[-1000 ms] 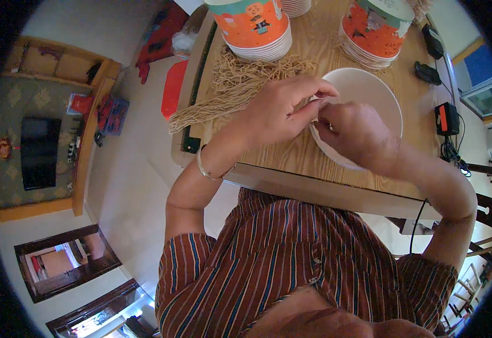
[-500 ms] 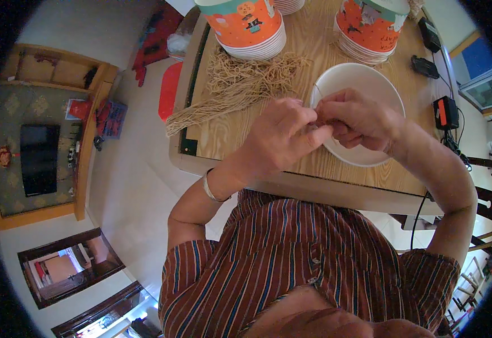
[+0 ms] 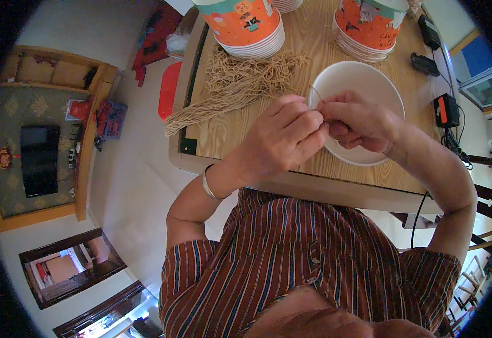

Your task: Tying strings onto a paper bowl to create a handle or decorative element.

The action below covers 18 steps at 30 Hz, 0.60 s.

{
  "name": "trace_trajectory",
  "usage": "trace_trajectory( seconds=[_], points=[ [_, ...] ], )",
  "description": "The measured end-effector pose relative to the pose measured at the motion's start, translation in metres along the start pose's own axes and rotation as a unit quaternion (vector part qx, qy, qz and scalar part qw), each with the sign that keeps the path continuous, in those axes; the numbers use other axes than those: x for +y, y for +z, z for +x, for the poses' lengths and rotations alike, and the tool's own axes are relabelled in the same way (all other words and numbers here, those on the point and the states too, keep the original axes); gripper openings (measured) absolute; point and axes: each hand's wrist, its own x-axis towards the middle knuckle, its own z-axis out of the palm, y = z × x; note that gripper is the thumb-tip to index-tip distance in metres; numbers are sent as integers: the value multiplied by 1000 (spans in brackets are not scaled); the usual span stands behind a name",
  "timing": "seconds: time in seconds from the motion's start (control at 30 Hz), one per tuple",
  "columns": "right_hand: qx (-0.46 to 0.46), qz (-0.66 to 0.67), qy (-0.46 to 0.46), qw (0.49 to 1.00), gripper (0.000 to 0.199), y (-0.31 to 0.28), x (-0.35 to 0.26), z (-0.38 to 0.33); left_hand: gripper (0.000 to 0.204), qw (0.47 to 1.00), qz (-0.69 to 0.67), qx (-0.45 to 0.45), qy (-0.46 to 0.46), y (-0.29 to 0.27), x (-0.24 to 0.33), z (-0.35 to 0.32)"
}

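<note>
The thing between the hands is hard to see: only a thin, pale strand (image 3: 315, 93) comes out above the fingertips, and its lower part is hidden behind the fingers. The two stacks of orange paper cups (image 3: 245, 25) are cut off by the top edge of the picture.

Both forearms come up from the lower edge and meet over the near part of the tabletop (image 3: 240, 132). The left hand (image 3: 282, 138) has the fingers curled, with the tips pressed together on the strand. The right hand (image 3: 358, 119) is closed in the same way, pinching the strand just beside the left fingertips, so the two hands touch each other. A silver bangle (image 3: 208, 185) sits on the left wrist.

The strand is held over the left rim of a white bowl (image 3: 364, 79), which stands on the wooden tabletop under the right hand. Left of the bowl lies a loose bundle of tan, thin strands (image 3: 232, 87), spread toward the left edge of the tabletop, well apart from the hands.
</note>
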Motion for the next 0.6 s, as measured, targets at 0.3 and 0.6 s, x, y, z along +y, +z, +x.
trace_trajectory(
  seconds=[0.3,0.6],
  points=[
    [-42,22,-13,999,21,-2,3,-4,20,999,-28,-5,30,2,-6,-6],
    [-7,48,-15,999,18,10,5,-9,21,991,-125,34,-29,9,-10,-14]
  ],
)
